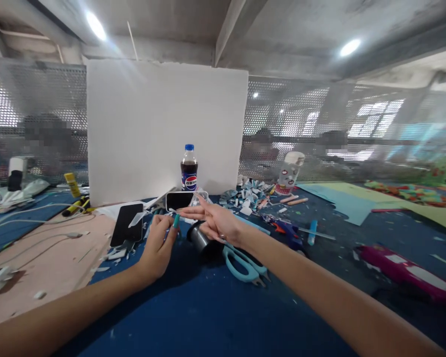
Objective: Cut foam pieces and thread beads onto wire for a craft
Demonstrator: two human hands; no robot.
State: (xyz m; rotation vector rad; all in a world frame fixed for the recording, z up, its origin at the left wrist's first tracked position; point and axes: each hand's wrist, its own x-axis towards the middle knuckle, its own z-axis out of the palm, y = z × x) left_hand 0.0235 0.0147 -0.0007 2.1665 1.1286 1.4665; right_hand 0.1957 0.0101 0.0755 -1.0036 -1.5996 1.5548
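Observation:
My left hand (159, 245) is closed, with its thumb raised beside the curled fingers. A small teal piece (176, 220) shows at the thumb's tip; whether it is pinched or stuck there is unclear. My right hand (221, 223) reaches across from the right with its fingers stretched toward the left fingertips. A thin whitish bit lies between the two hands, too small to name. Under the right hand a black cylinder (204, 242) lies on its side. Light blue scissors (241, 265) rest on the blue table (193, 312) below the right wrist.
A phone (128, 225) lies left, and another phone (179, 200) leans before a cola bottle (189, 171). Paper scraps (250, 193) are heaped behind. Rightward are a blue glue gun (288, 233), a magenta tool (405, 272) and a patterned cup (289, 173). Cables (33, 225) cross the left board.

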